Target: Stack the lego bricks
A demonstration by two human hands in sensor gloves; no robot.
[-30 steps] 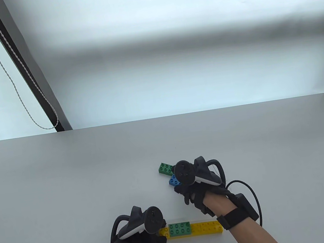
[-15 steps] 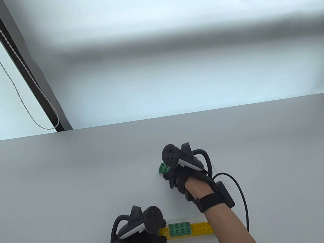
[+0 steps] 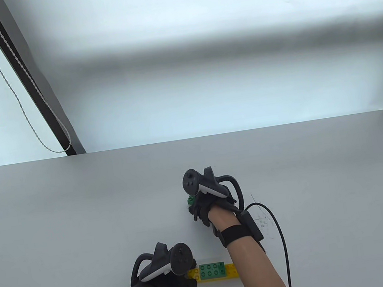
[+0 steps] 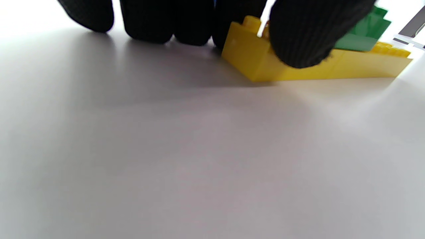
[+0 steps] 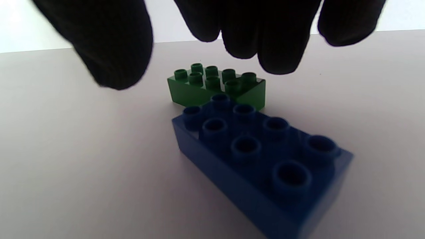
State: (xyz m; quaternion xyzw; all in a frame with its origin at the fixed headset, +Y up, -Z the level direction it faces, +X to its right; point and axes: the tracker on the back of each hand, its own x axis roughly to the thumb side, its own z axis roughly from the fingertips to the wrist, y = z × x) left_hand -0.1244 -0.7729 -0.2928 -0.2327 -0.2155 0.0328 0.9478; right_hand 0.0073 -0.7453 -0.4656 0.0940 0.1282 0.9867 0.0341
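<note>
A long yellow brick [image 3: 232, 270] lies near the table's front edge with a green brick [image 3: 212, 269] stacked on it. My left hand [image 3: 191, 274] grips its left end; in the left wrist view the thumb [image 4: 302, 36] presses the yellow brick's [image 4: 252, 63] near side and the fingers sit behind it. My right hand [image 3: 199, 206] hovers open over a loose green brick [image 3: 191, 200]. In the right wrist view the fingers [image 5: 272, 43] hang spread just above the loose green brick [image 5: 215, 86] and a blue brick [image 5: 262, 159] touching it. The blue brick is hidden in the table view.
The grey table's far edge [image 3: 191, 139] runs across the middle of the table view. A black frame post [image 3: 28, 84] with a cord stands behind it at left. The right glove's cable [image 3: 279, 237] loops to the right of my forearm, near faint pen marks [image 3: 262, 220].
My right hand has moved away from me and to the left, over the loose green and blue bricks, covering the blue one in the table view. The left hand has not moved.
</note>
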